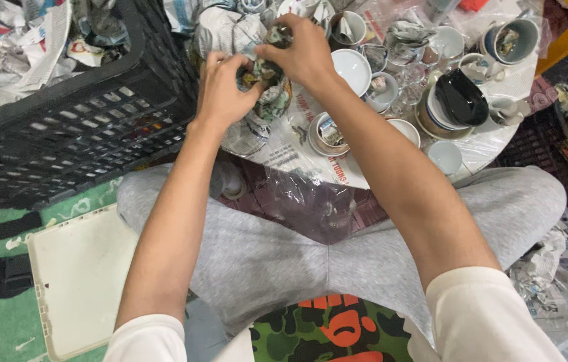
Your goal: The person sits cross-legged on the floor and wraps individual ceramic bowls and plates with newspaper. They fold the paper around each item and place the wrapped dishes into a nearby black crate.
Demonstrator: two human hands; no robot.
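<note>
Top: cream short-sleeved shirt [485, 315] | print: green camouflage patch with an orange-red figure [334, 332] at the front | legs: light grey soft jersey trousers [264, 248] | forearms and hands [220, 94] bare

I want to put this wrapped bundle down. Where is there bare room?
The white board on the floor, left of the knees, is bare. On the table, a patch lies free under the hands, left of the small cup. Beyond, bowls and the black dish crowd it. The crate holds crumpled newspaper.
</note>
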